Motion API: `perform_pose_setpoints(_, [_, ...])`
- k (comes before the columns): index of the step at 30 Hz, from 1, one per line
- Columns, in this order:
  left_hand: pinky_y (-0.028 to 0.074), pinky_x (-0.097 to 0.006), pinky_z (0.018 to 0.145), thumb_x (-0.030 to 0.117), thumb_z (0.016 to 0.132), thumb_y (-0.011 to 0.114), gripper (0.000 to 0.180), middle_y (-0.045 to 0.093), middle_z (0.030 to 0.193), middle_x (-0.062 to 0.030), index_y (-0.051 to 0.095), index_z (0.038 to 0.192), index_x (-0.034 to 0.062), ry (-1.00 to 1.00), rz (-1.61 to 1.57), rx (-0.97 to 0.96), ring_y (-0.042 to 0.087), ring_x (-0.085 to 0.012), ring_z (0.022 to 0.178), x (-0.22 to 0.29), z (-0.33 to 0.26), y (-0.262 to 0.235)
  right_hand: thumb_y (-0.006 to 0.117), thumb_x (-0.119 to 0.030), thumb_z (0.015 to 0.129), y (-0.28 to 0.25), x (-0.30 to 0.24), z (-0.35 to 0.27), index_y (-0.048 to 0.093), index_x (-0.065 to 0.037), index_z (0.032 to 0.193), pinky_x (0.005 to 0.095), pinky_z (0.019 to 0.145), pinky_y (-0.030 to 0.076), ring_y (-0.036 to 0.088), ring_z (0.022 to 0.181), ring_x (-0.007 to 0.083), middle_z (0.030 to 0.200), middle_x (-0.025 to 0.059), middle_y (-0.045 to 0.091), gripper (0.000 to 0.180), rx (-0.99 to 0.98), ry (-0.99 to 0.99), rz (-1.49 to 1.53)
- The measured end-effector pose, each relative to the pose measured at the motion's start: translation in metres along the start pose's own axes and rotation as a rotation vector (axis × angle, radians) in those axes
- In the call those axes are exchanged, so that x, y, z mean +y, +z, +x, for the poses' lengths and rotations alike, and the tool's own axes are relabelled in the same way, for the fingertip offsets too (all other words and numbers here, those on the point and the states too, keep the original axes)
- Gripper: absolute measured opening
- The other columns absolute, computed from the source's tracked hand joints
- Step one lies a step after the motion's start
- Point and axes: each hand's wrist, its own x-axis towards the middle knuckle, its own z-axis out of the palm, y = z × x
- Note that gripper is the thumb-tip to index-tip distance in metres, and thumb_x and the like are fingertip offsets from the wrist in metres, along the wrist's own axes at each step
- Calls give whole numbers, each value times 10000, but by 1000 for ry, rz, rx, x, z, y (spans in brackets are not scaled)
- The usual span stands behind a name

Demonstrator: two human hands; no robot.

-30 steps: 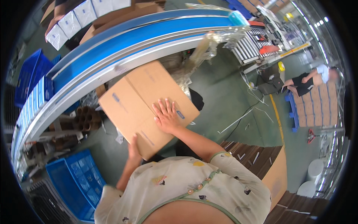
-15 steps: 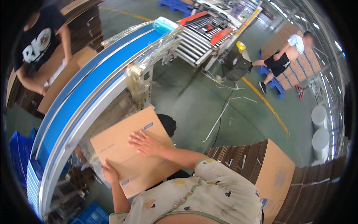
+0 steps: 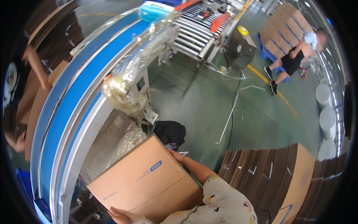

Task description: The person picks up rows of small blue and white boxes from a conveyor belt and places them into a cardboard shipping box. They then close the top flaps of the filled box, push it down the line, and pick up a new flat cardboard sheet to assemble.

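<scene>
A brown cardboard box [image 3: 149, 183] with small blue printed labels is tilted in front of my body. My right hand [image 3: 176, 155] grips its far right edge, with the fingertips partly hidden behind the cardboard. At the near left edge, my left hand [image 3: 118, 215] holds the box from the side; much of that hand is cut off by the picture's lower rim. Beyond the box's far corner lies a black cloth-like item [image 3: 169, 132].
A blue conveyor belt [image 3: 80, 89] curves along my left, with clear plastic film [image 3: 125, 93] on its frame. Stacked flat cardboard [image 3: 257, 175] stands at right. One co-worker's arm [image 3: 36, 69] shows across the belt; another person [image 3: 294, 61] is near stacked boxes.
My right hand has gone from lying flat on the box's face to gripping its far right edge. The box sits lower in view, and the left co-worker has shifted leftward.
</scene>
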Motion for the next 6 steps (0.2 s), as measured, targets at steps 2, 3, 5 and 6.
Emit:
perform_pose_setpoints(2, [410,-401,856,210,876,484,427,503,1029,-351,427,1121,-135,-98,-70,-17,499,-441,965,8,-4,-7,261,-438,923,12,-5,-12,463,-40,1216,306,882,401,542,999,178,1128,81,557,535,-111,19,221])
perform_pose_setpoints(3, [410,-390,866,213,869,499,431,491,1067,-337,431,1125,-128,-48,-71,-29,498,-430,981,11,-1,-9,262,-449,920,9,-5,-15,461,-40,1219,308,881,400,541,1000,178,1130,82,555,544,-65,15,161])
perform_pose_setpoints(5, [410,-369,886,217,855,530,441,468,1143,-310,440,1133,-113,44,-74,-36,495,-410,1011,1,11,-13,264,-469,914,5,-3,-16,457,-41,1226,310,879,400,537,1003,178,1133,84,553,564,13,15,35])
perform_pose_setpoints(6, [410,-369,886,217,855,530,441,468,1143,-310,440,1133,-113,59,-81,-30,495,-410,1011,6,14,-14,272,-494,903,4,-7,-14,440,-62,1252,319,915,369,483,1089,185,1194,93,511,579,58,66,-51])
